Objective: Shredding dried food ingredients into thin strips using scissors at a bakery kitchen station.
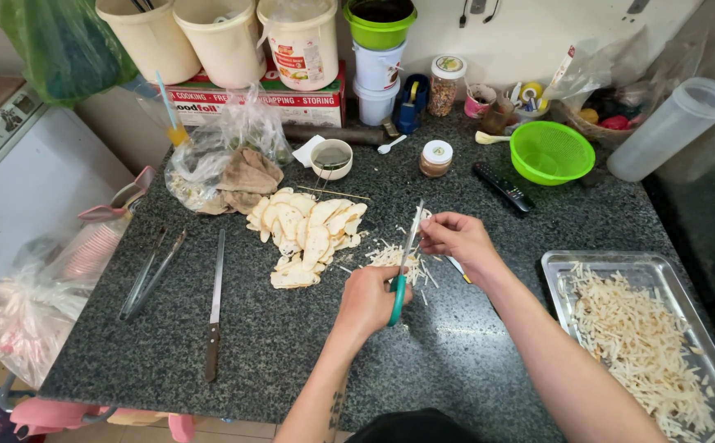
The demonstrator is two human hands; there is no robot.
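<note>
Snipping slices, speckled granite counter (292,328), cluttered kitchen

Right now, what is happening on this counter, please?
A person is cutting a pale slice into thin strips with scissors. The left hand grips the teal-handled scissors, and the right hand holds the slice at the blades. Cut strips lie under the hands, uncut slices are piled to the left, and a metal tray on the right holds many more strips.
</note>
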